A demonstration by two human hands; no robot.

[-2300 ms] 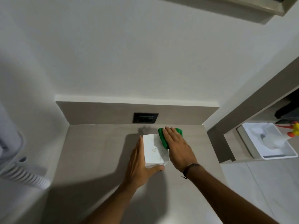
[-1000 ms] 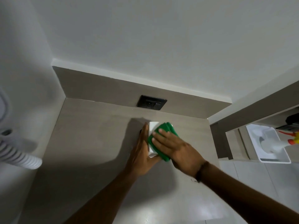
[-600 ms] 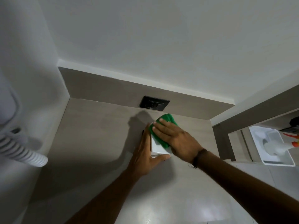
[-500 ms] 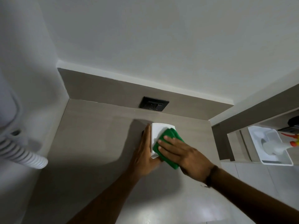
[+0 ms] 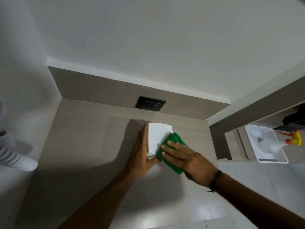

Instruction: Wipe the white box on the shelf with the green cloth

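A small white box (image 5: 156, 137) lies on the beige shelf (image 5: 85, 146), close to the back ledge. My left hand (image 5: 140, 156) lies flat along the box's left side, its thumb under the near end, holding it in place. A folded green cloth (image 5: 173, 142) covers the box's near right part and hangs past its edge. My right hand (image 5: 183, 158) presses down on the cloth with the fingers spread flat. The far half of the box top shows bare and white.
A black wall socket (image 5: 150, 103) sits in the low ledge behind the box. A white ribbed hose (image 5: 15, 158) juts in at the left. To the right, lower down, a white tray (image 5: 265, 145) holds a spray bottle (image 5: 280, 142) with a yellow and orange nozzle.
My right hand has slid the cloth from the box's far end back toward me and to the right, baring the far half of the top. The left hand has stayed against the box.
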